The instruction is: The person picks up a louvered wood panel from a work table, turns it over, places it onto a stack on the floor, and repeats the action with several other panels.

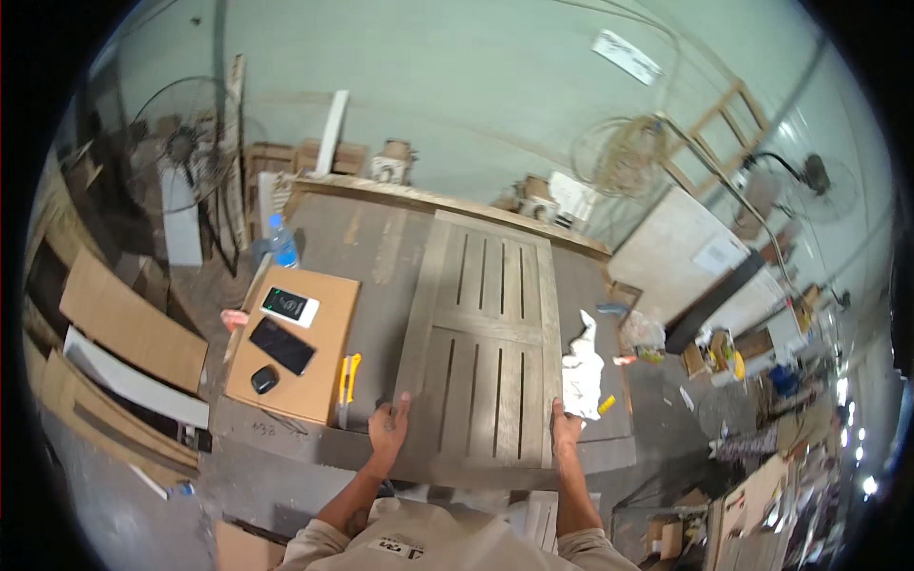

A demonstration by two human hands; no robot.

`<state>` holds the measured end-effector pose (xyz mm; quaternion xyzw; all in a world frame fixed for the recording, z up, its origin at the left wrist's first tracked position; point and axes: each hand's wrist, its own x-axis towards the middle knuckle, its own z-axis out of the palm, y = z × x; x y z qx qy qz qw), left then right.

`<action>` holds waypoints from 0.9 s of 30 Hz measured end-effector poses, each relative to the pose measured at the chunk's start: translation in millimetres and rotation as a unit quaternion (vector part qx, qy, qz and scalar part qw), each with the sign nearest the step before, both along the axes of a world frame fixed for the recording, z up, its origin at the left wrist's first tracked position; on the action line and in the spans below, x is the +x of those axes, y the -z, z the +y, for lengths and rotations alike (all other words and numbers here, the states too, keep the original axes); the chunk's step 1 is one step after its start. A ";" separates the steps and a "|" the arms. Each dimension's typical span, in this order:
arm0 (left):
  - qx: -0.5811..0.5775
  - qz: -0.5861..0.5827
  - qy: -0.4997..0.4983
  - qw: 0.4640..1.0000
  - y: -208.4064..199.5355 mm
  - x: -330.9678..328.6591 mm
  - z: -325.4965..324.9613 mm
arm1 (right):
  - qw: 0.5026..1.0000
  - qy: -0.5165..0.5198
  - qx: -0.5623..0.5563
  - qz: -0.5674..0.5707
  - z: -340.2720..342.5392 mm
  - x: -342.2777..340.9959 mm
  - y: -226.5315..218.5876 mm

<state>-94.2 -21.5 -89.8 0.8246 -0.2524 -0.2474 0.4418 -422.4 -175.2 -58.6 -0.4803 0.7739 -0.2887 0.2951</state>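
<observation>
A grey-brown slatted wooden door panel (487, 331) lies flat on the worktable in front of me, narrow slots running through its two halves. My left hand (387, 428) is closed at the panel's near left edge, thumb up and fingers curled. At the near right edge my right hand (566, 426) grips the panel likewise, its fingers partly hidden. A yellow utility knife (349, 379) lies just beyond my left hand. Close to my right hand are a crumpled white cloth (582, 373) and a small yellow object (606, 404).
Left on the table, a cardboard box (326, 357) bears a white-cased phone (289, 306), a dark phone (282, 345) and a small black case (265, 379). A water bottle (283, 242) stands behind it. Boards (133, 324) lean at left; a fan (179, 145) stands beyond.
</observation>
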 end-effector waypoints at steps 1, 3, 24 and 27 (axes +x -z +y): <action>0.011 -0.004 -0.011 1.000 8.8 9.1 -3.4 | 1.000 -0.006 0.000 -0.007 -9.4 13.9 8.6; 0.023 -0.005 -0.021 1.000 23.2 25.6 -10.7 | 1.000 -0.021 0.003 -0.021 -29.2 31.7 28.1; 0.062 -0.363 0.234 0.900 88.3 76.6 -98.8 | 0.952 -0.251 -0.061 0.163 -96.9 95.3 109.3; 0.072 -0.321 0.254 0.909 87.1 76.3 -81.7 | 0.960 -0.253 -0.067 0.099 -80.7 99.7 100.3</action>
